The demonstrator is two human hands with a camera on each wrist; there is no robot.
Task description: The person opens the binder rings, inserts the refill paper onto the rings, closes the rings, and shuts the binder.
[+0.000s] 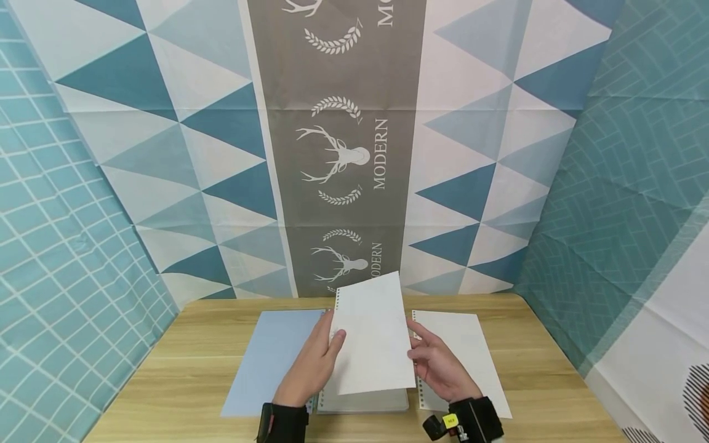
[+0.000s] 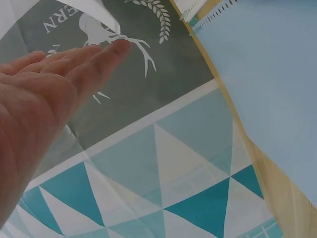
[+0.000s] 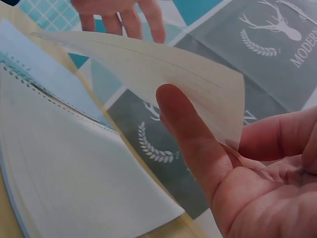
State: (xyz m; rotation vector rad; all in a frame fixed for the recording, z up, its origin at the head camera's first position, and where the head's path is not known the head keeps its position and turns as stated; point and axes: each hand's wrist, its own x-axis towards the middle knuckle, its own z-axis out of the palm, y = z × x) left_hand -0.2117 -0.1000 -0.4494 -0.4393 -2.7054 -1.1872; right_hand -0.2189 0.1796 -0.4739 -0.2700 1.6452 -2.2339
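Observation:
A white sheet of punched paper (image 1: 370, 338) is held up at a tilt over the middle of the table, its row of holes along the left edge. My right hand (image 1: 443, 371) pinches its right edge between thumb and fingers. At the opposite edge, my left hand (image 1: 311, 364) touches the paper with fingers straight; in the right wrist view, those fingers (image 3: 130, 22) show past the sheet's far side. Below lies an open loose-leaf notebook, its pale blue cover (image 1: 271, 351) to the left and its stack of white pages (image 1: 362, 403) partly hidden under the raised sheet.
Another white punched sheet (image 1: 462, 344) lies flat on the wooden table (image 1: 183, 363), under and beside my right hand. A patterned cloth backdrop (image 1: 343, 154) rises behind the table's far edge. Both wrists wear black straps, and the right strap (image 1: 476, 418) carries a small camera.

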